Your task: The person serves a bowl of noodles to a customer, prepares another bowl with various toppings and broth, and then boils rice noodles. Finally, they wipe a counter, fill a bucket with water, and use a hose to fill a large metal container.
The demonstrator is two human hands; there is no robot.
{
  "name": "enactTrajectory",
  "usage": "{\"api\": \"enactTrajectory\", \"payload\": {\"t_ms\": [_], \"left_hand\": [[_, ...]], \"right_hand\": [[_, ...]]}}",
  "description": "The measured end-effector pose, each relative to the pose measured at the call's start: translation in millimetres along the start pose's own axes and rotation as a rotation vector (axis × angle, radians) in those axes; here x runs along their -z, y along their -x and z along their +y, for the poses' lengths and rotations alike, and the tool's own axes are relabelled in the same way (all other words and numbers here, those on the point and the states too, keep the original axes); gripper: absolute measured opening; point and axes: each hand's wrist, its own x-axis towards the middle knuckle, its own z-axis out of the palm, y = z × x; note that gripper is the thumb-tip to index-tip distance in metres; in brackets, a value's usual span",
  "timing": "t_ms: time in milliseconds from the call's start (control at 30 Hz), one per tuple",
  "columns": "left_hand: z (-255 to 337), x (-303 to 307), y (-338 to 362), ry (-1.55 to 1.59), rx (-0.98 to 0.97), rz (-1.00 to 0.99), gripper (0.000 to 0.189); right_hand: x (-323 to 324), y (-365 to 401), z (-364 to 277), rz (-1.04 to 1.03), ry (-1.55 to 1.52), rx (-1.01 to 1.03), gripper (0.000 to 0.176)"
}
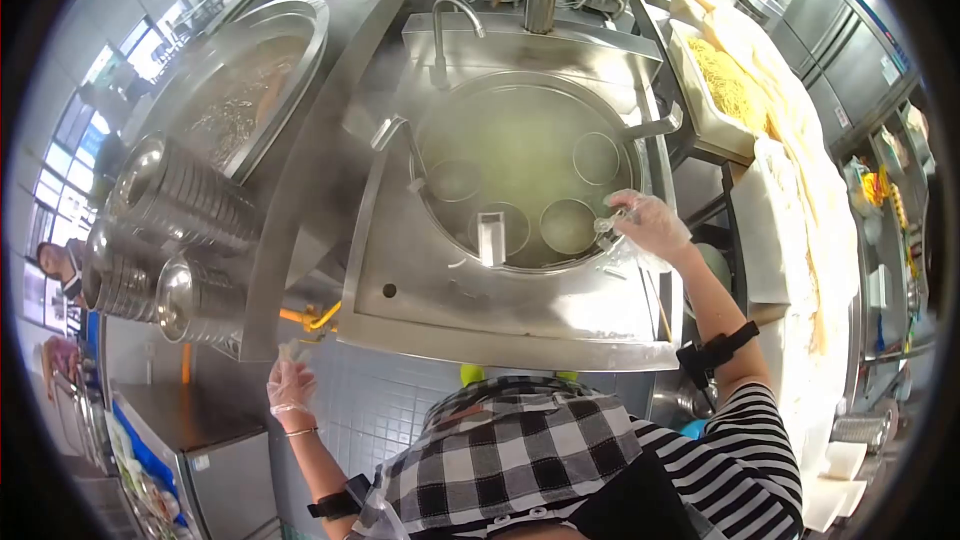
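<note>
A large round boiling pot [520, 77] is set into a steel stove top, with cloudy, steaming water inside. Several round noodle strainers hang in it, among them one at the front right [568, 226] and one at the back right [597, 158]. My right hand [652, 227], in a clear plastic glove, is closed at the pot's right rim, around what looks like the front-right strainer's handle; the fingers partly hide it. Away from the pot, my gloved left hand [292, 383] hangs at the lower left. Its fingers look loosely apart, with nothing clearly held.
Left of the stove are a wide basin of liquid [318, 35] and stacks of metal bowls [200, 295]. A curved tap [440, 35] rises behind the pot. To the right, a white tray [705, 120] holds yellow noodles [725, 80]. Another person [62, 265] is at far left.
</note>
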Motion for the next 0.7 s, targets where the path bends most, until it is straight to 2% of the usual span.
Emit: {"api": "enactTrajectory", "payload": {"t_ms": [33, 67, 133, 200, 233, 267, 300, 333, 367, 433, 467, 500, 533, 567, 600, 667, 700], "left_hand": [[1, 8, -13, 0.015, -0.006, -0.05, 0.029], [0, 13, -25, 0.01, 0.0, -0.061, 0.029], [3, 17, -41, -0.04, 0.015, 0.041, 0.029], [-6, 22, -66, 0.023, 0.007, 0.02, 0.029], [-8, 21, -73, 0.107, -0.006, 0.024, 0.029], [-11, 18, -78, 0.098, -0.001, -0.002, 0.029], [-11, 14, -79, 0.082, 0.01, -0.014, 0.028], [-13, 12, -79, 0.064, 0.021, -0.022, 0.027], [-25, 10, -85, 0.062, 0.018, -0.053, 0.026], [-41, -1, -86, 0.003, 0.036, -0.139, 0.027], [-44, -7, -81, -0.048, 0.049, -0.207, 0.028], [-38, -20, -66, -0.101, 0.053, -0.238, 0.025], [-34, -32, -59, -0.099, 0.047, -0.235, 0.025], [-33, -42, -53, -0.144, 0.025, -0.292, 0.023], [-30, -50, -47, -0.189, 0.004, -0.347, 0.02], [-20, -63, -37, -0.196, 0.021, -0.386, 0.017], [-16, -70, -28, -0.211, 0.008, -0.398, 0.017]], "right_hand": [[0, -5, -5, 0.046, 0.058, 0.06, 0.035], [0, -9, -13, 0.046, 0.062, 0.048, 0.035], [5, -11, -33, 0.018, 0.217, -0.139, 0.04], [3, -12, -18, 0.023, 0.304, -0.093, 0.043], [5, -11, -24, 0.188, 0.363, -0.102, 0.037], [8, -6, -34, 0.358, 0.281, -0.2, 0.032], [12, -1, -47, 0.539, 0.18, -0.278, 0.028], [18, 14, -65, 0.721, -0.074, -0.442, 0.025], [7, 30, -39, 0.8, 0.003, -0.441, 0.024], [-44, 59, 45, 0.283, 0.583, -0.521, 0.015], [-72, 68, 72, 0.092, 0.65, -0.326, 0.014], [-91, 76, 60, 0.198, 0.44, -0.416, 0.016], [-108, 75, 66, 0.176, 0.434, -0.513, 0.012], [-117, 66, 69, 0.013, 0.563, -0.523, 0.011], [-122, 62, 67, 0.058, 0.532, -0.478, 0.009], [-116, 58, 67, -0.102, 0.472, -0.47, 0.014], [-114, 60, 67, -0.103, 0.463, -0.469, 0.014]]}}
